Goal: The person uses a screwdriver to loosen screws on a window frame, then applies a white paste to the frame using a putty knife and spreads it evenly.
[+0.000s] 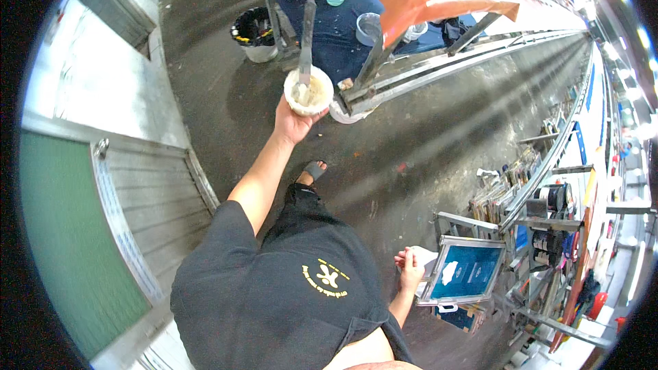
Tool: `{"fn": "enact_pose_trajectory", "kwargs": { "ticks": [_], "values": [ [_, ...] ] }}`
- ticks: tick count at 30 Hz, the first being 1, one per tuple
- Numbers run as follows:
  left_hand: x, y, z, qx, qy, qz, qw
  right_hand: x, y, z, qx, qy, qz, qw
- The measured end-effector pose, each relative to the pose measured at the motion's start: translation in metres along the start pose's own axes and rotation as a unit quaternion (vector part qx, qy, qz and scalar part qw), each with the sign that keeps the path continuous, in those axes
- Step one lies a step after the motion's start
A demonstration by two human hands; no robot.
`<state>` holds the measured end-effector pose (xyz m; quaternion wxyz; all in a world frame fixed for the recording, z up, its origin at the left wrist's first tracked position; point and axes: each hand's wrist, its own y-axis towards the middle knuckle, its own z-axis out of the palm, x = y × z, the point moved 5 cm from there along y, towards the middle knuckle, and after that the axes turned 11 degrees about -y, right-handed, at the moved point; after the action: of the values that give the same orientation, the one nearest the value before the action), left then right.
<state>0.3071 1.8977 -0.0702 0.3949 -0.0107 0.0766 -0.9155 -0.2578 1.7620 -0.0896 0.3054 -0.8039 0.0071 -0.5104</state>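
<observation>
Out in front, my left hand (295, 123) supports a round white tub (327, 89) from below, fingers wrapped round its near side. Pale, thick paste (314, 94) lies inside the tub. A long flat spatula (308, 34) stands in the paste, its other end pointing away from me. Down at my right side, my right hand (410, 272) is closed, with a white sheet-like piece (423, 257) against its fingers. What the fingers grip is hard to make out. Right beside that hand is a metal-framed screen (499, 270) with a blue mesh and white shapes.
Ahead is a metal-legged table with an orange-brown cover (445, 10). Under it a dark blue surface (343, 41) bears bottles and a plastic bowl (369, 28). A lined bin (260, 51) stands left of it. Racks of frames (504, 185) line the right; a green panel (68, 219) is left.
</observation>
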Motion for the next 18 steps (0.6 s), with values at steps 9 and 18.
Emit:
{"fn": "enact_pose_trajectory", "kwargs": {
  "ticks": [9, 18],
  "values": [
    [-0.046, 0.198, 0.026, 0.032, 0.000, 0.045, 0.998, 0.038, 0.036, 0.070, -0.089, -0.069, 0.064, 0.992],
    [-0.038, 0.260, 0.009, -0.042, -0.019, 0.074, 0.996, 0.197, 0.035, 0.093, -0.094, -0.122, -0.064, 0.986]
  ]
}}
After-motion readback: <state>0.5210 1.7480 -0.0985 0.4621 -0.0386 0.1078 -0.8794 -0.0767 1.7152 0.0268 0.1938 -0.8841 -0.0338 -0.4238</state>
